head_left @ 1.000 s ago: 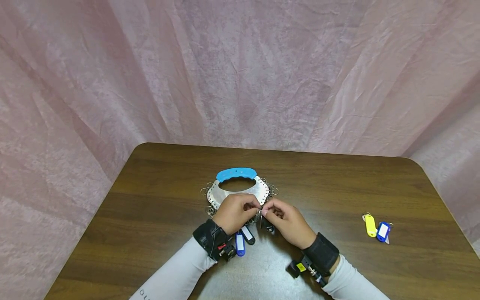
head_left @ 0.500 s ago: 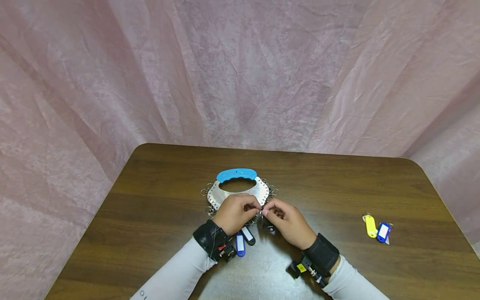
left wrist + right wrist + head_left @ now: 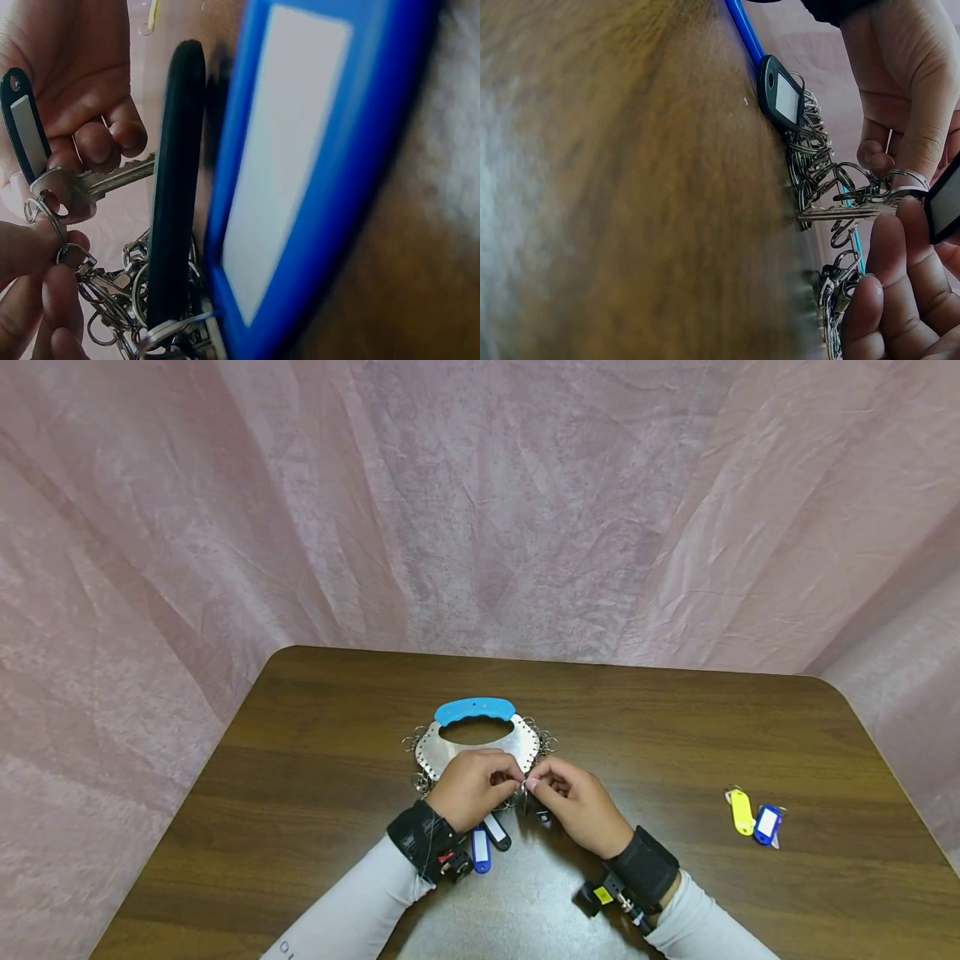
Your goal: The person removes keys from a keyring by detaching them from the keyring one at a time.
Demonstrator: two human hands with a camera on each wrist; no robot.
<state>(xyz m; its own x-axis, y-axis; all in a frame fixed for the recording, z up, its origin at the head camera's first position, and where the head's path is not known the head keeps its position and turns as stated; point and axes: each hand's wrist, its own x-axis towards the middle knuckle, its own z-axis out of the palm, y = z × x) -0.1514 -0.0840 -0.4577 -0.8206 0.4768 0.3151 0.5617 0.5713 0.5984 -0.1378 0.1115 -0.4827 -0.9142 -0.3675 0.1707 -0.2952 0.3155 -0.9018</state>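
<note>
In the head view, a silvery metal plate (image 3: pixel 517 745) with a blue handle (image 3: pixel 474 709) lies on the table, metal rings around its edge. My left hand (image 3: pixel 471 785) reaches over its near edge; in the left wrist view its finger and thumb pinch a small metal ring (image 3: pixel 60 238). Opposite, fingertips close to the left ones, my right hand (image 3: pixel 581 802) pinches a key ring bearing a silver key (image 3: pixel 120 177) and a black key tag (image 3: pixel 27 131). The right wrist view shows this key (image 3: pixel 844 214) pointing toward the ring cluster.
A blue tag (image 3: pixel 481 852) and a black tag (image 3: pixel 497 832) lie below the left hand. Farther right on the brown table (image 3: pixel 637 718) are a yellow tag (image 3: pixel 741 812) and another blue tag (image 3: pixel 767 824). A pink curtain (image 3: pixel 480 527) hangs behind.
Both hands' fingertips and the plate have shifted very slightly to the right. Both pinches are kept, and the loose tags lie as before.
</note>
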